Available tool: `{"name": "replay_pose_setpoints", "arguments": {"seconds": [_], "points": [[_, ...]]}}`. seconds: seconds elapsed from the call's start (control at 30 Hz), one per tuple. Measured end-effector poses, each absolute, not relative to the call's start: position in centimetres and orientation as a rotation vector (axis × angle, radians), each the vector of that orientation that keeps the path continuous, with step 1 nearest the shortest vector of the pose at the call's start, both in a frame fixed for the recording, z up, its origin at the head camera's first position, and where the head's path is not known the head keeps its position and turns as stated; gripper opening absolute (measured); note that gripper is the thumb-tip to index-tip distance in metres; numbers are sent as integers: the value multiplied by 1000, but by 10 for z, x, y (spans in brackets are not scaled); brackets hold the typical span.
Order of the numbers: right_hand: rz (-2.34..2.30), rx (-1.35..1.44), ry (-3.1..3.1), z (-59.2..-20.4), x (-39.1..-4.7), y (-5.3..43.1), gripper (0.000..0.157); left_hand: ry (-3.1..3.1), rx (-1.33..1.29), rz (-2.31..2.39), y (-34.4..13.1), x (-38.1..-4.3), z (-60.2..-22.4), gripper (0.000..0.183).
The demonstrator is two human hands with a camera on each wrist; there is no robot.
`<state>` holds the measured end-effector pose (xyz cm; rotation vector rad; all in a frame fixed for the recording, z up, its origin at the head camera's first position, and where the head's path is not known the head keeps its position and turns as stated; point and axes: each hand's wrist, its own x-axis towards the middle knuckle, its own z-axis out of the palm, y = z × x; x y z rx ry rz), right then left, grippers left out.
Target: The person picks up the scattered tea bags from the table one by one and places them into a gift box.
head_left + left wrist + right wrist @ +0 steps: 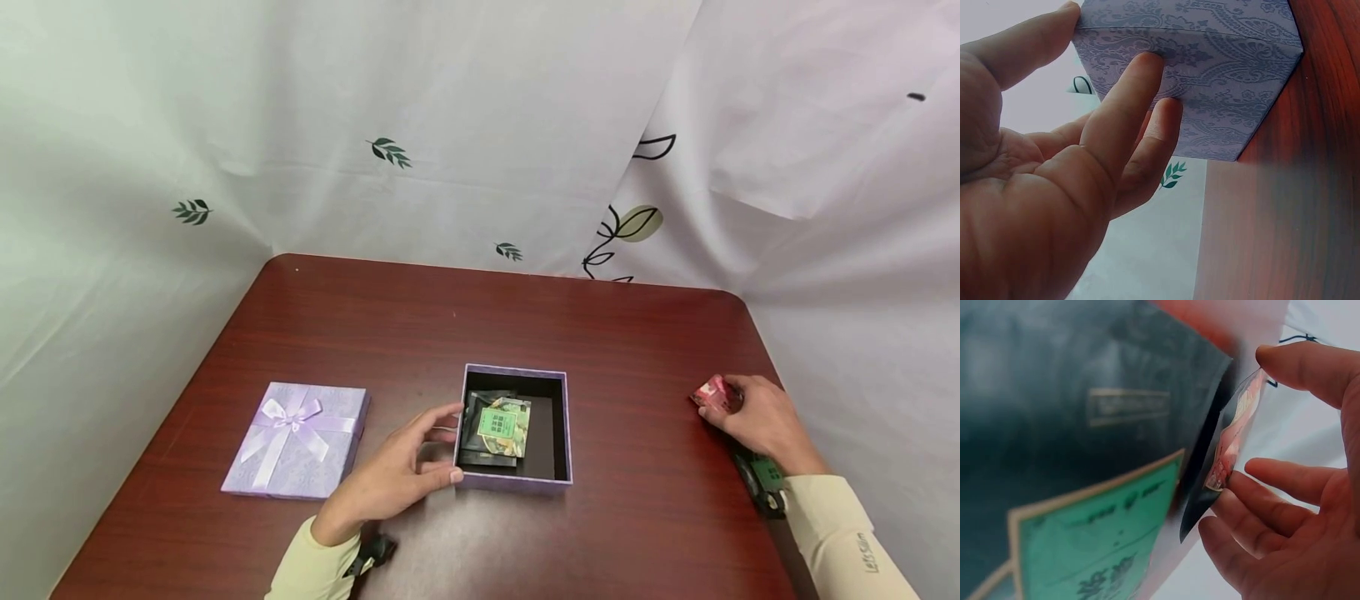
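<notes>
In the head view, an open lilac box [567, 433] with a dark inside holds flat sachets, the top one a green-labelled sachet [498, 427]. My left hand [401, 477] lies along the box's left side, thumb at the near left corner. The left wrist view shows its fingertips [1147, 69] touching the patterned box wall [1222, 81]. On the far right, my right hand [765, 417] pinches a red-pink sachet [712, 393] between thumb and fingers. In the right wrist view, that sachet [1235, 434] is seen nearly edge-on.
Left of the box lies a lilac lid [292, 442] with a ribbon bow. Under my right wrist is a dark sachet with a green label [767, 473], close to the table's right edge. A white printed curtain [450, 125] hangs behind the red-brown table [480, 317].
</notes>
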<state>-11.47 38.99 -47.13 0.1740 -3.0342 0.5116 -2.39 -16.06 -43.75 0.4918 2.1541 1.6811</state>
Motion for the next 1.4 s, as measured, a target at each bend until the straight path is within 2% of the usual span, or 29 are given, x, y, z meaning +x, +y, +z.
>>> {"name": "replay_pose_setpoints", "arguments": {"seconds": [0.43, 0.8, 1.4], "points": [[518, 220, -2992, -448, -108, 366, 72, 2155, 492, 1686, -160, -25, -437, 81], [485, 441, -2823, -414, -101, 317, 67, 2160, 480, 1691, -159, -25, -438, 82], [542, 811, -2724, -372, -89, 224, 68, 2163, 482, 1696, -160, -25, -439, 81]]}}
